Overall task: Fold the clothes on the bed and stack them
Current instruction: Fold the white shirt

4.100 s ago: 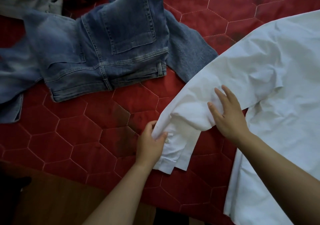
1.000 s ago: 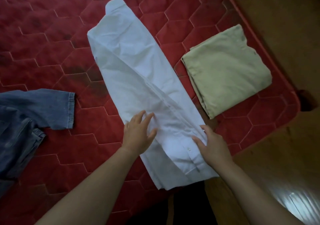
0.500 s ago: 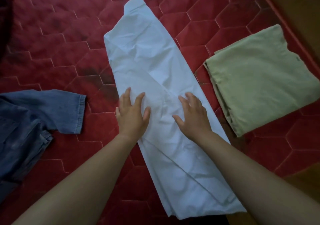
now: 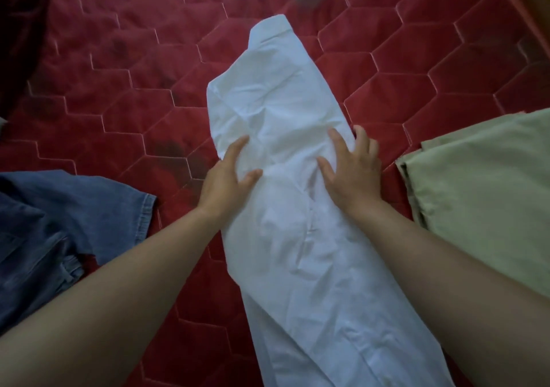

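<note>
A white shirt (image 4: 285, 103) lies folded into a long narrow strip on the red quilted bed (image 4: 125, 88), its collar end pointing away from me. My left hand (image 4: 227, 175) presses flat on the strip's left edge near the middle, fingers spread. On the right edge, level with it, my right hand (image 4: 351, 166) lies flat with straight fingers. A folded olive-green garment (image 4: 482, 184) lies to the right of the shirt. Blue jeans (image 4: 59, 222) lie unfolded at the left.
A dark red cloth (image 4: 20, 29) sits at the top left corner. The bed's right edge (image 4: 518, 8) runs along the top right, with brown floor beyond it.
Both hands slid further up the white strip toward the collar and moved apart to its two edges. The view shifted closer, so the olive garment sits further right.
</note>
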Motion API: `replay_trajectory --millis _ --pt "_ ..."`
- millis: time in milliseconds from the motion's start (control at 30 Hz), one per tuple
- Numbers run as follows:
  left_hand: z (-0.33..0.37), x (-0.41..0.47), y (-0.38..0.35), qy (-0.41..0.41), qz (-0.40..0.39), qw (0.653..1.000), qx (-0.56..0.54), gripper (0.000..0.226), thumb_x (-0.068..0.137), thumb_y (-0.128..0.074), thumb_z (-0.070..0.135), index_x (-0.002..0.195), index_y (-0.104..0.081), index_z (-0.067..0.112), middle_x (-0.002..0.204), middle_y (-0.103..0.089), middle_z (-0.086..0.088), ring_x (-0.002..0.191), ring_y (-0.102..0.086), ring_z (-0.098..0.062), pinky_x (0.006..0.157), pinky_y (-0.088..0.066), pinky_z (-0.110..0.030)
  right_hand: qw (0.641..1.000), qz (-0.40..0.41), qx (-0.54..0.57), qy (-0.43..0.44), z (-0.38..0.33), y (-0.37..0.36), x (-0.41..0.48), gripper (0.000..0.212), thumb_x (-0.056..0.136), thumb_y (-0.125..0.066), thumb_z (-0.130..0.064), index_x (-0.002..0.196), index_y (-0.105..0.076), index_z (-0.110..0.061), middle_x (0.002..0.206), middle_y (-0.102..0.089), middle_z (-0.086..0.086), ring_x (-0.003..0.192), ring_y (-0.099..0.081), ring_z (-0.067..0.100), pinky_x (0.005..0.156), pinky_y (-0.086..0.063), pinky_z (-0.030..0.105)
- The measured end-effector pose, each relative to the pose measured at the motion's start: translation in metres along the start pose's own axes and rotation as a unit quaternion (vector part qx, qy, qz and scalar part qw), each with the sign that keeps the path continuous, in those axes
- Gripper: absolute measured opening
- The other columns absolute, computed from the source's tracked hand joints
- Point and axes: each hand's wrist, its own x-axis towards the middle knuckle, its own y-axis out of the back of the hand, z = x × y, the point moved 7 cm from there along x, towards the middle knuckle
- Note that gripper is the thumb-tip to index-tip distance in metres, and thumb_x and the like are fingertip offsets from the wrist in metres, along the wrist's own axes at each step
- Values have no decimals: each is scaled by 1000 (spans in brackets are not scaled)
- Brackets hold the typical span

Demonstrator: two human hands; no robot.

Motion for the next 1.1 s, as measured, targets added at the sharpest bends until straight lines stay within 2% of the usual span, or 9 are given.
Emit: replay_trajectory --millis 67,133,267,367,433,600,733,967,1100 --pt "6 3 4 -43 -3 998 40 55 84 -64 38 132 -39 44 79 -60 10 68 -58 -5 63 -40 -19 998 3 68 -6 -4 2 13 48 91 -56 -23 136 -43 -18 130 -43 15 108 -49 37 87 -41 42" --pt "12 14 14 -73 13 993 89 50 83 -64 39 128 -43 42 74 -57 7 69 -59 -14 63 -37 -25 994 -17 97 36 -19 1 28 43 91 -52 -11 133 -47 -18 121 -53 10 104 -55 35 83 -43 42" --pt "12 75 67 -40 123 976 172 55 84 -59 47 135 -39 38 120 -52 -10 107 -52 -34 82 -40 -40 987 10 122 100 -66 22 93 42 89 -53 -7 131 -48 -12 125 -51 13 108 -52 35 88 -42 42" --pt "15 97 89 -17 193 951 239 62 88 -45 55 144 -21 39 152 -12 -12 139 -12 -35 109 -12 -57 990 63 58 113 -92 35 133 48 90 -56 -22 135 -43 -10 142 -31 17 124 -38 34 100 -35 43" --pt "17 87 69 -63 154 952 258 59 91 -36 54 145 -17 41 156 1 -8 143 5 -30 109 3 -58 989 70 30 124 -97 27 121 48 91 -52 -29 135 -43 -10 147 -26 17 132 -28 34 102 -31 47" --pt "-6 25 -11 -110 13 952 285 59 90 -24 55 145 -11 41 158 1 0 144 6 -24 110 3 -56 988 -65 -41 136 -58 -37 20 53 95 -41 -39 146 -30 -27 158 -9 -2 145 -4 19 114 -3 45" --pt "-13 21 -19 -142 55 950 274 59 87 -33 50 144 -28 36 156 -18 -3 143 -11 -28 109 -9 -58 991 -24 -37 129 -41 -41 12 52 89 -35 -44 140 -40 -32 154 -24 -4 143 -15 17 113 -9 41" --pt "-10 21 -18 -125 18 951 281 61 86 -26 55 145 -21 38 157 -10 -1 144 -3 -26 108 -6 -58 988 -65 -10 140 -46 -33 12 58 87 -31 -54 140 -38 -33 155 -20 -6 144 -8 15 113 -3 39" --pt "-7 6 -15 -97 -6 965 245 60 91 -41 49 146 -22 36 157 -7 1 144 0 -22 110 -3 -56 989 -75 73 101 -40 -17 -11 52 85 -52 -43 131 -51 -18 149 -33 3 140 -23 23 111 -22 43"
